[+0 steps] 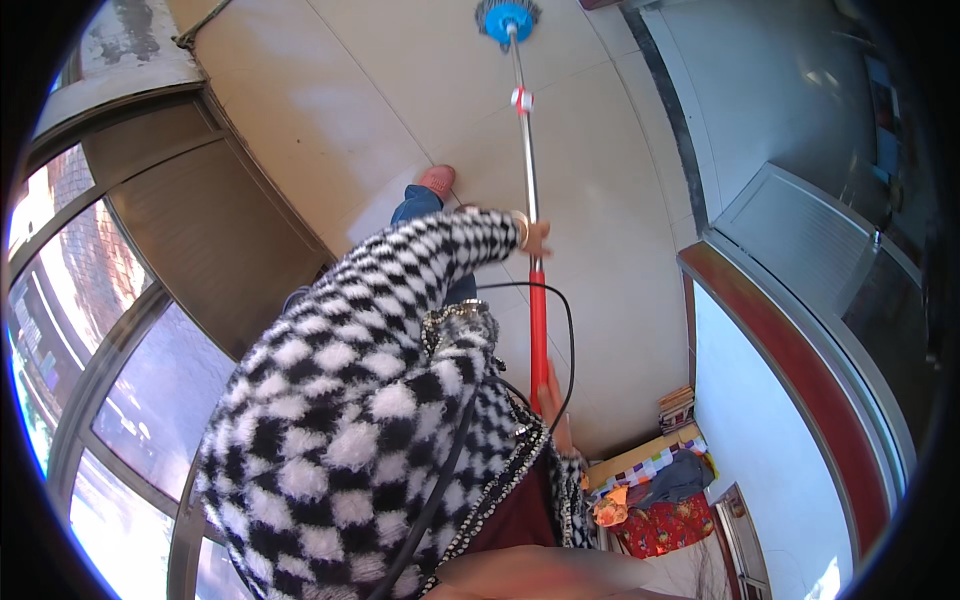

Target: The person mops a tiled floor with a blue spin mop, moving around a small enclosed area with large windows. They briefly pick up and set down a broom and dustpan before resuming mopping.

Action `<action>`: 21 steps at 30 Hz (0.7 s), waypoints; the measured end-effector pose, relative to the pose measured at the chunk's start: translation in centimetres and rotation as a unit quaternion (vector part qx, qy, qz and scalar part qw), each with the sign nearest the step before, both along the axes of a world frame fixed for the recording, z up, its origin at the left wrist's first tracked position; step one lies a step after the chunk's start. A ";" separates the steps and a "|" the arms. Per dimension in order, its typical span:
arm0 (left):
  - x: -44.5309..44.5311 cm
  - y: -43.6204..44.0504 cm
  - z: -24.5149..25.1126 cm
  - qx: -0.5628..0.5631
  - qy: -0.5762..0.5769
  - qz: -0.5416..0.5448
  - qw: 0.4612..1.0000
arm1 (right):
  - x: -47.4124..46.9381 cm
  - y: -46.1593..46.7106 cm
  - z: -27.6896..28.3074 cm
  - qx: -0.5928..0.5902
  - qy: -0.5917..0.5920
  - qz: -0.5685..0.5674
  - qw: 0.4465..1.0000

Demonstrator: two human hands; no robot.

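A mop with a round blue head [509, 21] and grey fringe rests on the tiled floor at the top of the view. Its metal pole [531, 165] has a red and white collar and runs down to a red handle [538, 330]. My left hand [537, 240] is closed around the metal pole just above the red part. Lower down, my right hand [553, 397] is at the red handle near its end, partly hidden by the handle and my jacket sleeve. A black cable loops beside the handle.
Framed glass windows and brown panels [217, 225] line the left side. A door [795, 232] and a white wall with a red band [780, 345] stand at the right. At lower right are stacked books [676, 409], a grey cloth [679, 478] and a red floral cloth [664, 527].
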State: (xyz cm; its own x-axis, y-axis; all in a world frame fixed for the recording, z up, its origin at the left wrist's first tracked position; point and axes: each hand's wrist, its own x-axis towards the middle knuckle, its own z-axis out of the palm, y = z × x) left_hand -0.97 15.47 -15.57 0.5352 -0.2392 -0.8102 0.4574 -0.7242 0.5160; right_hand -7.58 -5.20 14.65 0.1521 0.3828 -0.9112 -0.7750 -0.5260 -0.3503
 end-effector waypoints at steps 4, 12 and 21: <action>-14.0 -12.3 0.9 -0.323 -0.011 -0.142 0.935 | -3.4 -4.5 7.2 -0.110 0.020 0.029 0.993; -12.4 -14.2 5.7 -0.317 0.106 -0.249 0.909 | -3.6 -4.9 9.4 -0.151 -0.005 0.004 0.989; 0.5 -2.4 7.4 -0.085 -0.107 0.194 0.971 | 2.0 -1.0 3.2 -0.086 -0.008 0.036 0.996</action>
